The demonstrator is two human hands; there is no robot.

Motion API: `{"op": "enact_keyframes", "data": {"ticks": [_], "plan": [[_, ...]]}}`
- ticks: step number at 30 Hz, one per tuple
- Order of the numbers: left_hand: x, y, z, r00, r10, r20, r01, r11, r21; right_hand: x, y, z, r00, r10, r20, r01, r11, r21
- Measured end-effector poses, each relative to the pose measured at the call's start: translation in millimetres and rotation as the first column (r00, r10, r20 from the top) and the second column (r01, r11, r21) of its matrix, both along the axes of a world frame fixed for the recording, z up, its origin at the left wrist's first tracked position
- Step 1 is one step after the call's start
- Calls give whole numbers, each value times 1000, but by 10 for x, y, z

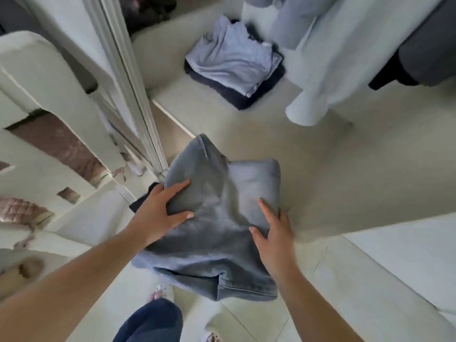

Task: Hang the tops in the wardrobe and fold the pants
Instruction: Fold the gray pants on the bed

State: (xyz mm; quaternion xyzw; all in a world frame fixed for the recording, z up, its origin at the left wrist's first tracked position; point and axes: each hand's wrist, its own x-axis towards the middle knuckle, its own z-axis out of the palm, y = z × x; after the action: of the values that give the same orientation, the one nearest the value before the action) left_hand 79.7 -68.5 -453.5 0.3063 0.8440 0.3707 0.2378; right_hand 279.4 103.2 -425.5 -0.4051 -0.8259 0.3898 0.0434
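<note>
Seemingly mid-carry, a folded pair of grey-blue jeans (217,218) is held out in front of the person, above the pale floor and short of the wardrobe shelf (177,95), where a stack of folded clothes (234,62) already sits near hanging pale garments (333,58). To do this step well, the bundle should probably stay level and squeezed from both sides so the folds do not slip, then be set squarely on or beside the stack. Left hand (160,211) grips the left edge, fingers spread on top; right hand (274,230) clasps the right edge, fingers wrapped around the fold
</note>
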Motion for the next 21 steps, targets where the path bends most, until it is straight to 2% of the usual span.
{"op": "enact_keyframes", "data": {"ticks": [6,10,14,16,18,19,21], "plan": [[-1111,916,139,959,-275,-68,277,961,20,-700,315,-7,956,-291,-45,293,955,45],[-1533,1630,140,915,-382,-132,394,916,80,-1105,754,28,899,-433,-61,437,884,169],[-1714,2276,32,858,-467,-214,489,870,61,-1287,1202,-78,890,-455,-36,451,864,223],[-1754,2554,-140,846,-492,-204,505,863,16,-1295,1413,-220,894,-448,-2,433,863,261],[-1707,2693,-283,812,-488,-322,451,873,-185,-1275,1536,-362,871,-480,107,420,840,344],[-1666,2693,-345,757,-491,-431,398,870,-291,-1275,1532,-432,847,-498,185,401,827,393],[-1581,2597,-454,617,-538,-574,398,843,-362,-1319,1410,-599,825,-489,282,327,821,467]]}}
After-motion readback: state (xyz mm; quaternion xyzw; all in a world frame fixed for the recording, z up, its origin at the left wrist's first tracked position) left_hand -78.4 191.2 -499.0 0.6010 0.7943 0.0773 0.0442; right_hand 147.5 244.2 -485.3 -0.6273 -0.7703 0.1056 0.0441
